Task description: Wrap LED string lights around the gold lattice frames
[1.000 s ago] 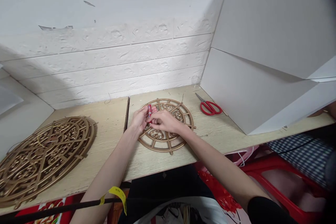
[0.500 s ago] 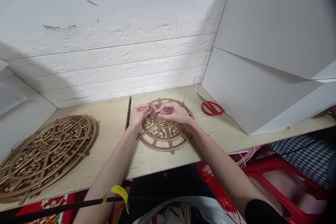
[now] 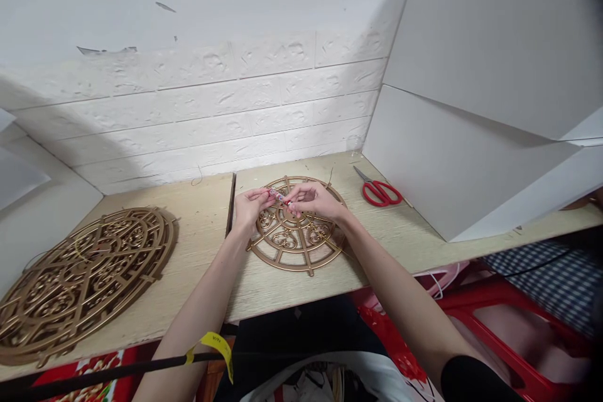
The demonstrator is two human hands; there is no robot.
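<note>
Between both my hands is a small slim stick (image 3: 277,195) with a red-and-white pattern and red ends; its exact kind is too small to make out. The fingertips of my left hand (image 3: 247,207) pinch its left end. My right hand (image 3: 316,199) has its thumb and fingers closed on the other end. Right below them a round gold lattice disc (image 3: 309,267) with scrollwork lies flat on the wooden table (image 3: 268,295). My hands cover part of its upper half. A thin yellowish strand crosses the disc's right side near my right hand.
Red-handled scissors (image 3: 369,184) lie right of the disc, beside a white panel (image 3: 424,163). A stack of similar gold discs (image 3: 162,245) sits at the left. Behind is a white brick-patterned wall (image 3: 207,100). A dark cable (image 3: 141,366) with a yellow tag crosses low at left.
My right hand has shifted slightly and its fingers have moved along the stick's right end, so more of the stick shows. My left hand stays almost in place.
</note>
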